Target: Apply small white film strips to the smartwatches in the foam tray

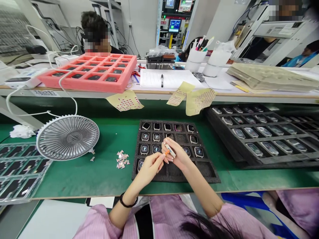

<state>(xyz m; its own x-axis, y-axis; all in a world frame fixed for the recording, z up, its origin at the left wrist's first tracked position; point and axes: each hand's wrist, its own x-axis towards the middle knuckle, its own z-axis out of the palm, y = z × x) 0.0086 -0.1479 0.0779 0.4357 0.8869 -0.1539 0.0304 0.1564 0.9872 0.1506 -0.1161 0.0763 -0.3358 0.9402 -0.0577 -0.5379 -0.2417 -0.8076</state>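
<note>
Over the black foam tray [208, 177], my two hands meet. My right hand [179, 153] is closed around a small smartwatch case [170, 150], its pale edge turned toward me. My left hand [152, 165], with a black band at the wrist, pinches a small orange piece [167, 152] against the watch case; its exact kind does not show. Around the hands, the tray's pockets hold several smartwatches [144, 149], some with lit screens. Part of the tray is hidden beneath my hands. A pile of small pinkish-silver tabs [122, 160] lies left of the tray.
A round grey fan [72, 137] stands at left, beside a clear tray of dark parts [15, 174]. Stacked black trays of watches [261, 129] are at right. The shelf above carries a pink foam tray [124, 78], paper with a pen [162, 80], and hanging yellow sticker sheets [200, 99].
</note>
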